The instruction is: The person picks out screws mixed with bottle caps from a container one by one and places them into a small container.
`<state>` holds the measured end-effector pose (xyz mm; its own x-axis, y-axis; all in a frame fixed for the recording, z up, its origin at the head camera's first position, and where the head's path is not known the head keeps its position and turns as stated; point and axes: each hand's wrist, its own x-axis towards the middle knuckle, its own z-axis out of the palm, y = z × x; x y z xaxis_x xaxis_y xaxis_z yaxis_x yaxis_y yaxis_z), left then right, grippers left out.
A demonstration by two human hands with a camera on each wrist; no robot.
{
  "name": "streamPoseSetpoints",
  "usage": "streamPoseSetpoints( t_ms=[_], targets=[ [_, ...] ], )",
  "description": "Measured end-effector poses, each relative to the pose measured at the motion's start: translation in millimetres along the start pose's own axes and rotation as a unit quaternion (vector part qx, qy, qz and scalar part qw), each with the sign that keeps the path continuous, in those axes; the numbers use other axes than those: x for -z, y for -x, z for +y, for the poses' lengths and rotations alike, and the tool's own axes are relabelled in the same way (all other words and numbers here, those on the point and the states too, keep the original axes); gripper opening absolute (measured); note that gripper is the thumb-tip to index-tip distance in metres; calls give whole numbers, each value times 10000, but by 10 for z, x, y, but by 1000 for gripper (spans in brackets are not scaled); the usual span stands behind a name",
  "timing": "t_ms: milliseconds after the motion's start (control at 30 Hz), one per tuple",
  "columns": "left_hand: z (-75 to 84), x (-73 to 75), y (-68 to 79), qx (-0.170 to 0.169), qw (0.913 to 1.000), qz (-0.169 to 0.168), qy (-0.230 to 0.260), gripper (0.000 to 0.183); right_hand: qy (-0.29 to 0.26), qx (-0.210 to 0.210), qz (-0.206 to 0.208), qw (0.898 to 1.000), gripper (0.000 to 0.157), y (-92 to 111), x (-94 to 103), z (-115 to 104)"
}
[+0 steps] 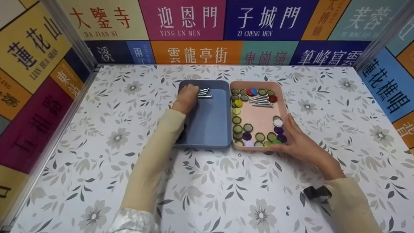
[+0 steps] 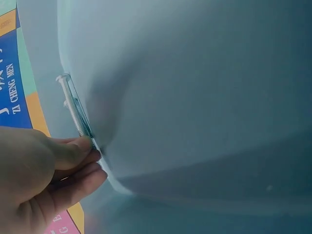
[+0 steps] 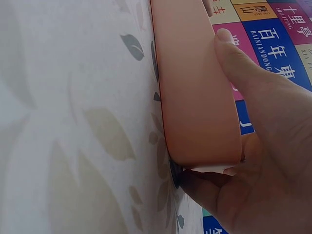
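My left hand [image 1: 187,98] is over the far left part of a blue tray [image 1: 207,142]. Silvery screws [image 1: 204,94] stick out to the right from its fingers. In the left wrist view, thumb and fingers pinch the screws [image 2: 75,109] at one end, close to the tray's wall. My right hand [image 1: 299,142] holds the near right corner of a pink tray [image 1: 255,118], thumb along the front side and fingers along the right side. Several screws [image 1: 261,101] lie at the back of the pink tray, with bottle caps [image 1: 237,128] around its edges.
Both trays stand side by side on a table covered with a floral cloth [image 1: 207,187]. Colourful panels with lettering [image 1: 194,22] rise behind the table and at both sides. A black object [image 1: 317,194] is strapped at the right wrist.
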<state>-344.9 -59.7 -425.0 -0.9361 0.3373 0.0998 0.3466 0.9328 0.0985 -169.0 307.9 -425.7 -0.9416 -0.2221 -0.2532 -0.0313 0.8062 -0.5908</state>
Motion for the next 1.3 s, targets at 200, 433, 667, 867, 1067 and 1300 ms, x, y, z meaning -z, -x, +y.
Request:
streamPoseSetpoints(
  t_ms=[200, 433, 667, 867, 1067, 1300],
  targets=[
    [18, 7, 6, 90, 9999, -55, 44, 19, -12, 19, 0, 10000, 126, 2, -9, -4],
    [8, -2, 20, 74, 9999, 24, 117, 18, 38, -1, -5, 10000, 125, 6, -11, 2],
    [-16, -1, 44, 129, 9991, 24, 392, 18, 5, -14, 1, 10000, 125, 9, -7, -1],
    [1, 10, 64, 324, 9975, 105, 622, 23, 25, -66, -21, 10000, 126, 9, -12, -7],
    [45, -11, 88, 598, 9951, 166, 769, 25, -3, -53, -22, 10000, 126, 13, -13, -1],
    [93, 5, 127, 975, 9906, 261, 929, 25, 5, -37, -15, 10000, 125, 3, -9, -2]
  ],
)
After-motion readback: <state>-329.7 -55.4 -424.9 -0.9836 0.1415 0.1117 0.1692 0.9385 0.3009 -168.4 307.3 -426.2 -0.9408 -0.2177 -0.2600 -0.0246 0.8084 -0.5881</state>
